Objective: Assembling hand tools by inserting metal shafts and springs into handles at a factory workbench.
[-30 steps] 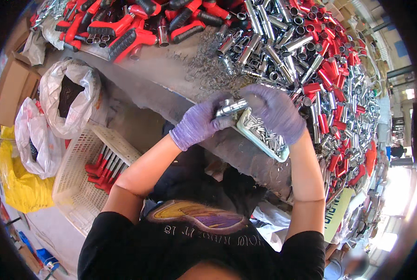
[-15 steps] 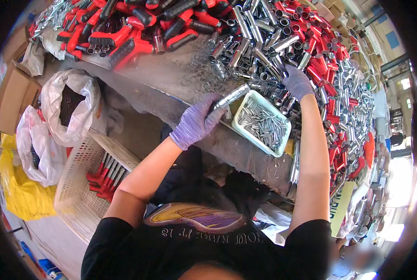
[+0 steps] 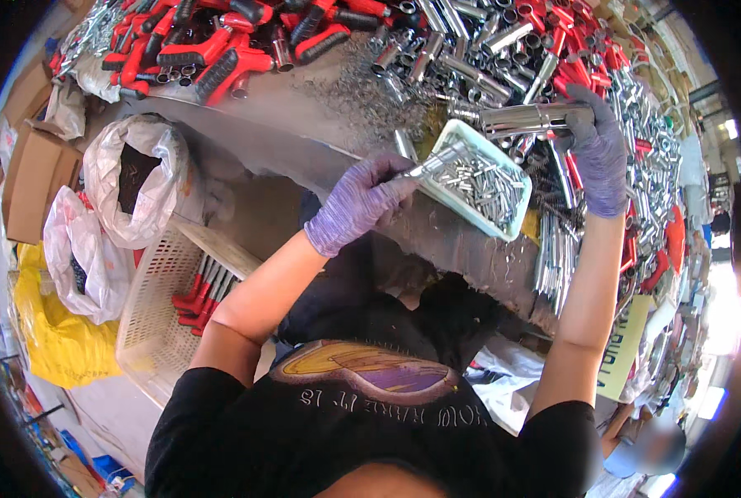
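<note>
My left hand [image 3: 360,202], in a purple glove, is closed around a slim shiny metal piece [image 3: 439,160] that reaches over the near left side of the tray. Farther right, my gloved right hand [image 3: 599,149] grips a wider chrome tube [image 3: 524,121] by its right end. This tube lies roughly level above the far edge of a pale green plastic tray [image 3: 510,235]. Inside the tray are many small metal pins [image 3: 482,187]. The ends of both pieces inside my fingers are hidden.
Behind the tray rises a heap of chrome tubes [image 3: 478,79]. Red-and-black handles [image 3: 217,62] are piled at the far left of the worn bench [image 3: 304,137]. Left below stand a white crate [image 3: 142,332] with red-handled tools, white sacks [image 3: 96,274] and a yellow sack [image 3: 51,328].
My right hand has come out of the heap and moved to the right, now with a chrome tube. My left hand has shifted slightly and its metal piece now points over the tray.
</note>
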`<move>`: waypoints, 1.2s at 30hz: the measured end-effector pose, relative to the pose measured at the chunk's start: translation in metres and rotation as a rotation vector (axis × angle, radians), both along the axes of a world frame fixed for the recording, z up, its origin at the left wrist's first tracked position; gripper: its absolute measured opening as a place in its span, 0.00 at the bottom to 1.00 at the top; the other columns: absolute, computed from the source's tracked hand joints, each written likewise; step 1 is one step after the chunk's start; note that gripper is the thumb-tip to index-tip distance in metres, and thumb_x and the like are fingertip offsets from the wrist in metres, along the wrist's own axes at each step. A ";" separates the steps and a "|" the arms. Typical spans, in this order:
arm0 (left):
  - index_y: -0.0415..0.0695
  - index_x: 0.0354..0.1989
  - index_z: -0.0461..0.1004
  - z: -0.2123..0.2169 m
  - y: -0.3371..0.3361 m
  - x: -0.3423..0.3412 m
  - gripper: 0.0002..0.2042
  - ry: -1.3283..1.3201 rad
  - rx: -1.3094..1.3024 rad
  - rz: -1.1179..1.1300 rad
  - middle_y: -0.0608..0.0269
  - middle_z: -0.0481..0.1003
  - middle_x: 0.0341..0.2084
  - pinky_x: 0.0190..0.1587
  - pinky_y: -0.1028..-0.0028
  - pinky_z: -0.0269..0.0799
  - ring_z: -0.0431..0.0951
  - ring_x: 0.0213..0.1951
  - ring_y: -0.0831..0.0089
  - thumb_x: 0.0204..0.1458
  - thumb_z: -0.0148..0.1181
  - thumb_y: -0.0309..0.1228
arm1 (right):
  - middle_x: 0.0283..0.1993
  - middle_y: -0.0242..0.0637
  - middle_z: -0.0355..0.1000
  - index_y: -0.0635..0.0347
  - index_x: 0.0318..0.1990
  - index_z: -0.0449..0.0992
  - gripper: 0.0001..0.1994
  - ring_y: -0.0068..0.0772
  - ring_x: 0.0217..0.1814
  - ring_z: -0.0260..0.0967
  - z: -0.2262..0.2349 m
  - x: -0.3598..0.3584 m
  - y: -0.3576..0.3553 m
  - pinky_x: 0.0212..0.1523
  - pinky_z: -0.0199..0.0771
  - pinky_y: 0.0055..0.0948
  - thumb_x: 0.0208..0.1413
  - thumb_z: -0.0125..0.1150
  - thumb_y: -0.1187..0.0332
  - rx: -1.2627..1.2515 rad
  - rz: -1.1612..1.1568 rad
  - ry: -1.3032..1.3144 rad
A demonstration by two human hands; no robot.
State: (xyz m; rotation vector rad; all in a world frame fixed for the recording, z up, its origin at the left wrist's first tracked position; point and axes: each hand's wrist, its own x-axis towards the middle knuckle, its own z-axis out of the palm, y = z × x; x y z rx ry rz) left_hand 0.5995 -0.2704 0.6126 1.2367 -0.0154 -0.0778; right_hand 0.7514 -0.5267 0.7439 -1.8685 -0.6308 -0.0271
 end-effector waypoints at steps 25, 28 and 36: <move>0.47 0.44 0.65 0.019 -0.077 -0.072 0.24 0.313 -0.395 -0.107 0.68 0.70 0.25 0.13 0.86 0.57 0.64 0.15 0.86 0.52 0.54 0.54 | 0.25 0.29 0.67 0.62 0.29 0.73 0.20 0.19 0.29 0.60 -0.073 -0.102 0.040 0.34 0.62 0.22 0.62 0.46 0.55 -0.114 -0.209 0.029; 0.45 0.44 0.67 0.023 -0.073 -0.064 0.24 0.295 -0.333 -0.111 0.66 0.72 0.25 0.13 0.85 0.57 0.65 0.15 0.85 0.51 0.55 0.55 | 0.25 0.34 0.69 0.64 0.32 0.74 0.19 0.21 0.28 0.63 -0.084 -0.108 0.036 0.33 0.65 0.25 0.62 0.47 0.56 -0.060 -0.254 0.080; 0.46 0.47 0.67 0.031 -0.077 -0.064 0.21 0.287 -0.248 -0.192 0.73 0.68 0.22 0.14 0.86 0.57 0.62 0.15 0.89 0.53 0.58 0.46 | 0.26 0.47 0.73 0.66 0.36 0.75 0.18 0.44 0.29 0.73 -0.072 -0.131 0.045 0.32 0.70 0.33 0.60 0.50 0.56 -0.186 -0.260 -0.016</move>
